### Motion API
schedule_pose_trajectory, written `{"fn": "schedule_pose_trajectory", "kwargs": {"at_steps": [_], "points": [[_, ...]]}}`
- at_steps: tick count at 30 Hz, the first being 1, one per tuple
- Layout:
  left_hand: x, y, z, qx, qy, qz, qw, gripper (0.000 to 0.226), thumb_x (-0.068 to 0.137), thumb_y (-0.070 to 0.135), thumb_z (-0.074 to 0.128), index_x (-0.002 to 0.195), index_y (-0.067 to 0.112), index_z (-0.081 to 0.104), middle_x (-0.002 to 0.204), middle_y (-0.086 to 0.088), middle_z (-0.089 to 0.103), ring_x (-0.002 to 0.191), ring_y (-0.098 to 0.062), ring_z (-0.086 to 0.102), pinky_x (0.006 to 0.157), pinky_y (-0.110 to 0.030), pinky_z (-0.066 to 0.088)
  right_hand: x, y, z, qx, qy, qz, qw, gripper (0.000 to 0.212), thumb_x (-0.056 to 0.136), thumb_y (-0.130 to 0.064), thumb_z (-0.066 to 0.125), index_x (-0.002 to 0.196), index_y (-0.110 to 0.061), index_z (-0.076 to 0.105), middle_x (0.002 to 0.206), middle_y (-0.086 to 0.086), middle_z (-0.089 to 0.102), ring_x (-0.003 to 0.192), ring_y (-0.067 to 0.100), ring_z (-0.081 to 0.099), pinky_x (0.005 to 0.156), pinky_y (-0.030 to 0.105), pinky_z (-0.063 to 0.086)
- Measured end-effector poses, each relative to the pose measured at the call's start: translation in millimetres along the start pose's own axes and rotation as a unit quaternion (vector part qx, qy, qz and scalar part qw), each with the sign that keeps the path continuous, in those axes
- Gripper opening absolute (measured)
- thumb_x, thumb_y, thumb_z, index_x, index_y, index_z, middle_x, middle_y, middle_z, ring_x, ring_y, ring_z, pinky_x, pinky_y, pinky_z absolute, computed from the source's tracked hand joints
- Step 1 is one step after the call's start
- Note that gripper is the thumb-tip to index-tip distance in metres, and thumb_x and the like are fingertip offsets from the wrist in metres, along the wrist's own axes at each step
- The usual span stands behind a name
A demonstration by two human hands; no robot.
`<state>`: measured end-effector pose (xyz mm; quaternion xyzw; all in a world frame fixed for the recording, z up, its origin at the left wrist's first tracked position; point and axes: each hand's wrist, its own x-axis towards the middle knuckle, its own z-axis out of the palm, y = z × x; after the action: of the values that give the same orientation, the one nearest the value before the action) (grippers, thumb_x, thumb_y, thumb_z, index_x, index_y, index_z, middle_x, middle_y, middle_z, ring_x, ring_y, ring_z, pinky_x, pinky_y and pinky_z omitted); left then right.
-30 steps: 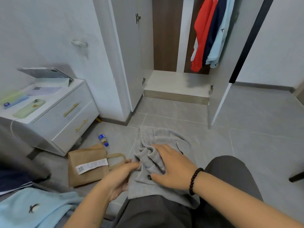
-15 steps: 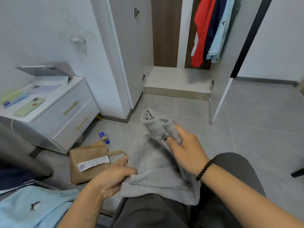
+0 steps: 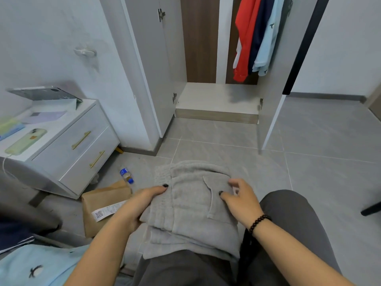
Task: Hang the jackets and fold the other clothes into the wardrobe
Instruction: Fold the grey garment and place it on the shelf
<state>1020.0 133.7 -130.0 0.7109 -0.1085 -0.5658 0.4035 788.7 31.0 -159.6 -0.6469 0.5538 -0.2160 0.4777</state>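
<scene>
A grey knitted garment (image 3: 191, 205) with a pocket and a ribbed waistband lies folded in layers across my lap. My left hand (image 3: 136, 207) grips its left edge, thumb on top. My right hand (image 3: 240, 201), with a black bead bracelet at the wrist, rests on its right side with fingers spread. Straight ahead, the wardrobe (image 3: 216, 100) stands open, its bottom shelf bare. On the wardrobe's right side hang a red top (image 3: 245, 38), a navy one (image 3: 260, 32) and a light blue one (image 3: 270, 38). A light blue garment (image 3: 39, 265) lies at the lower left.
A white nightstand (image 3: 68, 141) with two drawers stands at the left, holding phones and a tablet. A brown paper bag (image 3: 103, 205) and a small bottle (image 3: 126, 175) lie on the grey tiled floor. The wardrobe's right door (image 3: 272, 112) juts out. A dark furniture leg (image 3: 371, 209) shows at right.
My right hand brought the raised end of the grey garment down onto the rest, making a folded stack. It now lies flat on the fold. My left hand kept hold of the left edge.
</scene>
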Motion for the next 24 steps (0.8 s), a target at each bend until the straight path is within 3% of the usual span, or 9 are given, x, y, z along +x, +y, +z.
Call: {"fn": "schedule_pose_trajectory", "kwargs": {"at_steps": [3, 5, 8, 10, 12, 14, 17, 21, 24], "points": [[14, 32, 19, 0.229, 0.140, 0.122, 0.956, 0.083, 0.080, 0.034, 0.074, 0.148, 0.015, 0.029, 0.144, -0.011, 0.043, 0.117, -0.025, 0.051, 0.092, -0.035, 0.046, 4, 25, -2, 0.122, -0.099, 0.142, 0.977, 0.027, 0.084, -0.039, 0.067, 0.085, -0.012, 0.061, 0.088, 0.002, 0.063, 0.077, 0.013, 0.062, 0.069, 0.023, 0.046], [24, 53, 41, 0.349, 0.158, 0.240, 0.892, 0.070, 0.085, 0.033, 0.068, 0.145, 0.019, 0.034, 0.146, -0.009, 0.037, 0.128, -0.026, 0.044, 0.104, -0.040, 0.040, -3, 34, 0, 0.193, -0.135, 0.182, 0.955, 0.037, 0.085, -0.047, 0.064, 0.081, -0.010, 0.067, 0.081, 0.005, 0.071, 0.070, 0.016, 0.068, 0.062, 0.024, 0.050], [39, 72, 85, 0.516, 0.095, 0.346, 0.778, 0.046, 0.090, 0.037, 0.058, 0.134, 0.025, 0.048, 0.140, -0.003, 0.045, 0.128, -0.024, 0.045, 0.109, -0.042, 0.033, -11, 35, 2, 0.250, -0.128, 0.202, 0.938, 0.044, 0.081, -0.051, 0.067, 0.099, -0.010, 0.066, 0.094, 0.005, 0.073, 0.083, 0.017, 0.071, 0.059, 0.027, 0.054], [49, 77, 114, 0.611, 0.048, 0.359, 0.704, 0.040, 0.091, 0.043, 0.055, 0.128, 0.028, 0.053, 0.135, 0.000, 0.051, 0.125, -0.023, 0.049, 0.108, -0.048, 0.033, -15, 34, -1, 0.248, -0.125, 0.198, 0.940, 0.042, 0.078, -0.049, 0.071, 0.097, -0.012, 0.061, 0.090, 0.002, 0.070, 0.075, 0.012, 0.069, 0.055, 0.026, 0.052], [60, 80, 136, 0.665, -0.001, 0.343, 0.664, 0.042, 0.088, 0.048, 0.059, 0.124, 0.026, 0.058, 0.129, -0.001, 0.058, 0.119, -0.023, 0.053, 0.102, -0.042, 0.042, -22, 32, -5, 0.251, -0.148, 0.195, 0.936, 0.040, 0.076, -0.044, 0.075, 0.098, -0.014, 0.060, 0.086, -0.003, 0.070, 0.068, 0.006, 0.068, 0.051, 0.022, 0.049], [73, 83, 150, 0.699, -0.038, 0.323, 0.637, 0.043, 0.083, 0.048, 0.067, 0.118, 0.024, 0.064, 0.122, 0.000, 0.063, 0.114, -0.022, 0.056, 0.094, -0.033, 0.047, -27, 36, -7, 0.255, -0.179, 0.189, 0.931, 0.045, 0.073, -0.035, 0.081, 0.107, -0.013, 0.060, 0.095, -0.002, 0.073, 0.080, 0.010, 0.071, 0.059, 0.024, 0.053], [89, 88, 157, 0.721, -0.069, 0.298, 0.621, 0.035, 0.077, 0.042, 0.076, 0.105, 0.022, 0.072, 0.110, 0.003, 0.070, 0.104, -0.019, 0.062, 0.086, -0.029, 0.050, -29, 43, -11, 0.239, -0.190, 0.148, 0.941, 0.042, 0.072, -0.018, 0.083, 0.107, -0.012, 0.061, 0.101, 0.001, 0.073, 0.093, 0.013, 0.070, 0.079, 0.027, 0.057], [103, 89, 170, 0.730, -0.034, 0.316, 0.605, 0.013, 0.084, 0.032, 0.069, 0.087, 0.020, 0.071, 0.099, 0.000, 0.071, 0.096, -0.022, 0.063, 0.070, -0.025, 0.044, -25, 45, -19, 0.230, -0.166, 0.138, 0.949, 0.037, 0.069, -0.012, 0.085, 0.100, -0.010, 0.063, 0.096, 0.002, 0.073, 0.089, 0.013, 0.071, 0.080, 0.029, 0.058], [111, 100, 169, 0.623, 0.032, 0.320, 0.713, 0.019, 0.086, 0.024, 0.063, 0.069, 0.020, 0.057, 0.095, -0.007, 0.069, 0.094, -0.029, 0.062, 0.075, -0.031, 0.049, -24, 49, -23, 0.215, -0.190, 0.115, 0.951, 0.031, 0.068, -0.012, 0.085, 0.094, -0.012, 0.069, 0.093, 0.001, 0.075, 0.090, 0.014, 0.071, 0.082, 0.031, 0.058]]}}
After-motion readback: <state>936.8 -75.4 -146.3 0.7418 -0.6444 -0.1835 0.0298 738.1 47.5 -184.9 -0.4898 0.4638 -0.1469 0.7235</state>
